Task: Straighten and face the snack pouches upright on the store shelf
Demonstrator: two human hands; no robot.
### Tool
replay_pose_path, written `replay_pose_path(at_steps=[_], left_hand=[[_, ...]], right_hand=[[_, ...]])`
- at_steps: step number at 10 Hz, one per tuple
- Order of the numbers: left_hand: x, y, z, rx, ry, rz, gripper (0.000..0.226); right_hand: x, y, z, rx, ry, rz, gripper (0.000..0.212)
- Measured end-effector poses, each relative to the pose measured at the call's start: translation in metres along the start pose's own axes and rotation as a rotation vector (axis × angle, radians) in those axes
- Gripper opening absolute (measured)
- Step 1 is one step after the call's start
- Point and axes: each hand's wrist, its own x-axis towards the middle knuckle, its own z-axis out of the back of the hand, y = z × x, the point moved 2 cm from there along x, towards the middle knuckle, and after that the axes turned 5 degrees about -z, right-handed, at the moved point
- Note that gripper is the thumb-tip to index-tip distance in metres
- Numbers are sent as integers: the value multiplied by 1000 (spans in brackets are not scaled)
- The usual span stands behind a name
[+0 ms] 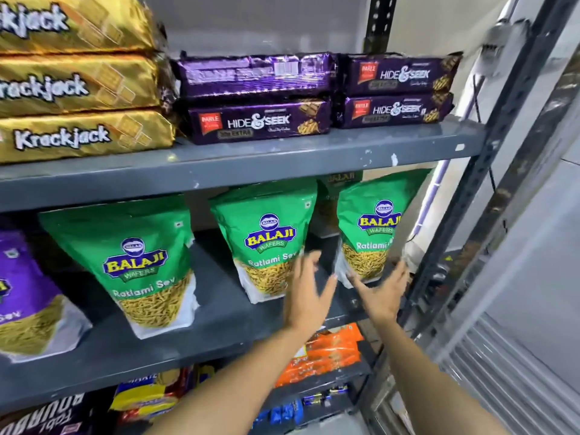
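Observation:
Three green Balaji Ratlami Sev pouches stand upright, labels forward, on the grey middle shelf [219, 328]: a left pouch [138, 265], a middle pouch [270, 243] and a right pouch [370, 227]. My left hand [309, 293] is open, fingers spread, in the gap between the middle and right pouches, just off the middle pouch's lower right edge. My right hand [384, 291] is open at the base of the right pouch, fingertips close to its bottom corner. Neither hand grips a pouch. Another green pouch [329, 196] stands behind, mostly hidden.
A purple sev pouch [22, 293] stands at the far left. The upper shelf carries gold Krackjack packs [78, 86] and purple Hide & Seek packs [260, 120]. Orange packets [326, 353] lie on the shelf below. A dark metal upright [464, 215] bounds the shelf on the right.

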Motion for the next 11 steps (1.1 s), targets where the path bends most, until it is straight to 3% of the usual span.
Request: replay_pose_path(at_steps=[1,2,3,5,8,9,10,11], left_hand=[[54,-32,-20,-69,57,150,75],[96,-47,-29,-129,90,282,73],[114,-60,-29,-62,18,309,32],[112,-63,-29,-26,-68,316,41],[104,-53,-27,-89,14,330,26],[64,-46,-30,-140,-93,264,41],[-20,-32,-23,-190,-78,147,50],[-108,0,-3,-118,-110,-100,50]], right_hand=[[15,-11,-8,44,117,35,115],[17,-16,-12,54,93,28,105],[19,-21,-15,76,70,11,104],[13,-21,-24,68,23,13,102],[9,-14,-22,-21,35,29,111],[-3,-23,-16,16,31,49,121],[-33,-25,-8,24,2,89,109],[-65,-20,-2,-26,-91,267,90]])
